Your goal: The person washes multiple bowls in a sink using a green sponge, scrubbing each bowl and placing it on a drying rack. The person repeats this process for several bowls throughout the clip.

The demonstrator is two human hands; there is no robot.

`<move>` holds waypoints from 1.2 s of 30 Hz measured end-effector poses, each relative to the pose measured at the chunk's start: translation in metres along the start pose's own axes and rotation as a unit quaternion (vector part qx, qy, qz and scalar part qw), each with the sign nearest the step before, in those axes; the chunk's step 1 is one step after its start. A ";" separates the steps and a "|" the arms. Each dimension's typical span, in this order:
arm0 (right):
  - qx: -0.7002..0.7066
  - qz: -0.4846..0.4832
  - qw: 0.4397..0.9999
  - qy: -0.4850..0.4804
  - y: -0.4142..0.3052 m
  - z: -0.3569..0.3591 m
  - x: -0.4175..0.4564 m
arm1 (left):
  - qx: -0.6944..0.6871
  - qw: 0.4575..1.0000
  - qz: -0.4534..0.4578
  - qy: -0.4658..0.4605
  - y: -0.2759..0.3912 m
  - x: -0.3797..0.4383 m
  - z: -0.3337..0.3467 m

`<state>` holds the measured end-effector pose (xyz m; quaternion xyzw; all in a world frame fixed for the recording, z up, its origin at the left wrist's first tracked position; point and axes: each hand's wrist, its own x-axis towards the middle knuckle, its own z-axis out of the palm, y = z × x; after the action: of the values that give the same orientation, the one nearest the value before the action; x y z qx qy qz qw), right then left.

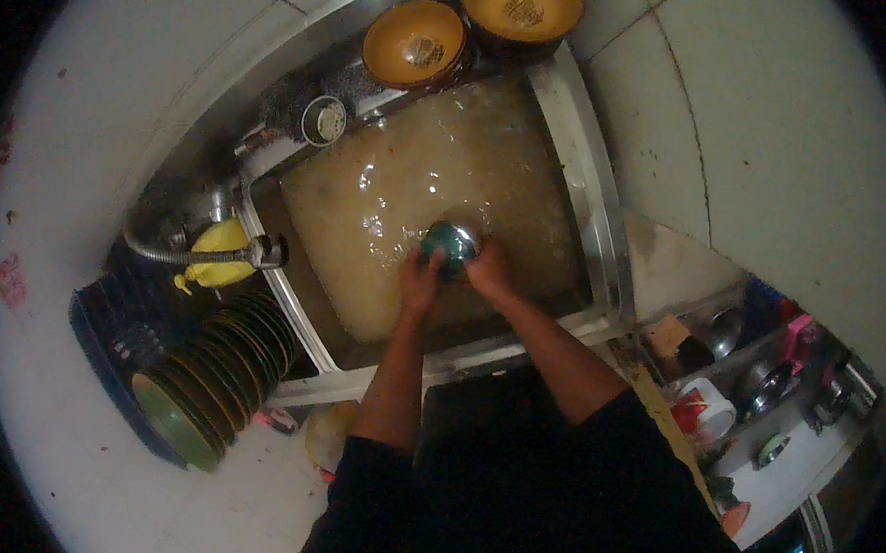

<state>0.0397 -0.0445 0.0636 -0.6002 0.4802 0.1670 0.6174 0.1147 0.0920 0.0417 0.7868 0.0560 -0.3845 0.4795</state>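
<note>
Both hands are over the front half of a metal sink (616, 278) filled with cloudy brownish water (487, 151). Between them is a small, shiny, rounded metal dish (466, 239), probably a bowl. My right hand (491, 270) grips its right edge. A dark green patch, apparently a scouring pad (437, 237), covers the dish's left side, and the fingers of my left hand (419, 281) press on it. The underside of the dish and some fingertips are hidden.
Two orange-brown bowls (414, 42) sit on the sink's back ledge near a metal cup (323, 121). A flexible faucet hose (188, 255) crosses a yellow bag-like item (223, 246) at left. Below it, several green plates (180, 413) stand in a dark rack (108, 356). Shelves (760, 458) hold kitchenware at right.
</note>
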 end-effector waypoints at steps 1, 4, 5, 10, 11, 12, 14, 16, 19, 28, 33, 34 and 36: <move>-0.024 -0.027 0.999 0.016 0.007 0.004 0.004 | -0.005 0.999 -0.032 -0.034 0.002 0.006 0.000; -0.023 -0.112 0.988 0.105 0.021 0.019 -0.006 | -0.068 0.994 -0.020 -0.086 -0.001 0.007 -0.001; 0.000 -0.127 0.985 0.113 0.016 0.017 -0.005 | -0.096 0.991 0.010 -0.095 0.004 0.010 0.001; 0.184 -0.076 0.979 0.032 0.032 0.022 0.006 | -0.199 0.972 -0.003 -0.125 -0.006 0.021 0.003; 0.189 -0.066 0.979 0.042 0.023 0.019 0.004 | -0.195 0.971 -0.035 -0.135 -0.002 0.023 0.006; 0.167 -0.073 0.981 0.069 0.017 0.019 0.001 | -0.127 0.985 -0.060 -0.099 0.000 0.018 0.012; 0.096 -0.103 0.981 0.136 0.014 0.023 -0.001 | -0.127 0.984 -0.108 -0.057 0.000 0.009 0.029; 0.078 -0.124 0.977 0.153 0.010 0.024 -0.007 | -0.186 0.969 -0.161 -0.025 -0.019 0.008 0.041; 0.118 -0.090 0.983 0.108 -0.005 0.021 -0.011 | -0.255 0.947 -0.192 -0.024 -0.058 0.031 0.036; 0.034 -0.160 0.975 0.153 -0.001 0.025 0.001 | -0.204 0.968 -0.147 0.011 0.009 -0.006 0.038; 0.084 0.018 0.996 -0.026 -0.010 -0.006 -0.003 | 0.185 0.976 0.098 -0.067 0.009 0.020 0.007; 0.065 0.010 0.998 0.008 -0.001 -0.005 0.004 | 0.178 0.978 0.089 -0.058 0.017 0.019 0.008; -0.002 -0.063 0.993 0.100 0.026 0.009 0.029 | 0.142 0.987 0.070 -0.030 0.015 0.017 0.017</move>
<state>0.0365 -0.0413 0.0235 -0.6442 0.5005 0.0672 0.5745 0.1242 0.0654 0.0369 0.8369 -0.0684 -0.3776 0.3903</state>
